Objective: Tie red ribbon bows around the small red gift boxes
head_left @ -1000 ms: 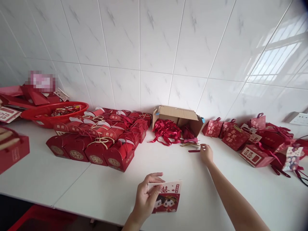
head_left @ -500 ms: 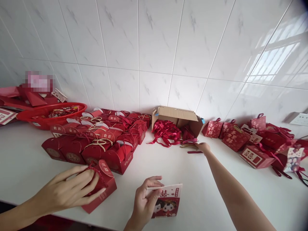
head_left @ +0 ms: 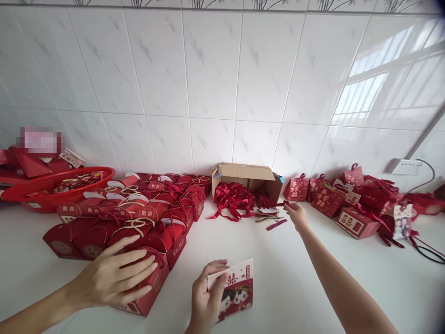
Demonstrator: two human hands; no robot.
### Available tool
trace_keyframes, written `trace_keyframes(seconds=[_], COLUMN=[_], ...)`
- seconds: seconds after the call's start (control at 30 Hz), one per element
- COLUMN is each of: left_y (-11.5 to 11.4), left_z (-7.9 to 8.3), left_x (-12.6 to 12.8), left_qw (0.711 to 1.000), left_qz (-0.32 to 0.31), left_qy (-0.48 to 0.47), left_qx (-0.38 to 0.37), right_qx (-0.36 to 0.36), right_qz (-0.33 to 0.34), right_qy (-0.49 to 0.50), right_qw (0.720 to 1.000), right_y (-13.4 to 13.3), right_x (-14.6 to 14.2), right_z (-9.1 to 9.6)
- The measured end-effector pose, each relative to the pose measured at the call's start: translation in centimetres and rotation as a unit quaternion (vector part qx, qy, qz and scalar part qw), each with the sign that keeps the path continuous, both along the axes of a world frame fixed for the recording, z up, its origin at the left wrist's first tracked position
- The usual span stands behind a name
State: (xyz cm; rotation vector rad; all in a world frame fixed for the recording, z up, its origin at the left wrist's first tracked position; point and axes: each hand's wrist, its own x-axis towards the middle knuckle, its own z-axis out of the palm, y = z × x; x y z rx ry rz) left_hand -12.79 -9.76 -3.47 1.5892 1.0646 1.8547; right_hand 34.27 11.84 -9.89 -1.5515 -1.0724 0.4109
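the left hand (head_left: 205,297), thumb and fingers closed, holds over the white tabletop (head_left: 278,283) one seemingly unfinished white-and-red printed card box (head_left: 243,299), two cartoon figures on it, no ribbon visible; the right hand (head_left: 297,216) pinches a narrow dark-red strip (head_left: 285,204); beyond lie loose crimson satin ribbons (head_left: 234,197) and ribbon-topped red paper boxes (head_left: 328,200), apparently done.

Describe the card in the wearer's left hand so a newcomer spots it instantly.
Find the white table, then the wearer's left hand at bottom centre. Pinched there is a printed card. Unlike the red boxes to its left, it looks thin, with a white top strip above cartoon figures on red.
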Motion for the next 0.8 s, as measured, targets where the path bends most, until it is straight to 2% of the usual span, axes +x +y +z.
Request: trace_keyframes(seconds=[0.07,0.13,0.23,0.3,0.33,0.4,0.43,0.47,0.53,0.57,0.63,0.7,0.73,0.8], left_y=[0.2,0.4,1.1,1.8,2.2,2.9,3.1,3.3,3.0,2.5,1.0,-0.9,-1.8,-3.2], left_z=[0.6,0.8,1.2,2.4,3.5,6.7,8.6,10.5,13.7,14.6,15.1,14.1,13.3,11.9], left_x=[1.4,4.1,7.9,8.8,8.7,8.0,7.5,7.1,6.9,7.2,8.4,10.1,10.9,12.3], left_qw=[0.999,0.997,0.995,0.994,0.993,0.989,0.976,0.963,0.953,0.956,0.977,0.992,0.989,0.971], left_qz=[-0.03,-0.055,-0.066,-0.058,-0.05,-0.025,-0.016,-0.02,-0.036,-0.046,-0.082,-0.103,-0.11,-0.125], left_qy=[-0.033,-0.053,-0.066,-0.081,-0.095,-0.14,-0.214,-0.268,-0.287,-0.266,-0.164,-0.006,0.078,0.186], left_qx=[0.004,-0.008,-0.032,-0.041,-0.042,-0.032,-0.018,0.012,0.094,0.116,0.108,0.077,0.067,0.085], right_qx=[0.038,0.077,0.134,0.157,0.164,0.175,0.18,0.184,0.192,0.196,0.207,0.239,0.26,0.303], right_qz=[0.02,0.036,0.05,0.065,0.076,0.107,0.127,0.148,0.188,0.205,0.243,0.315,0.342,0.381], right_qy=[0.049,0.098,0.151,0.174,0.182,0.19,0.19,0.187,0.176,0.168,0.14,0.066,0.026,-0.055], right_qw=[0.998,0.992,0.978,0.97,0.966,0.96,0.957,0.954,0.947,0.944,0.937,0.916,0.902,0.872], right_y=[-1.3,-2.8,-5.3,-7.1,-8.0,-9.8,-10.7,-11.7,-13.6,-14.7,-17.0,-19.4,-20.5,-22.4], right_x=[0.3,0.4,0.0,-0.6,-0.9,-1.9,-2.4,-3.1,-4.5,-5.4,-7.2,-8.9,-9.8,-11.1], right_z=[1.2,2.5,4.4,5.6,6.3,7.5,8.2,8.8,10.0,10.6,11.5,12.4,12.7,13.3])
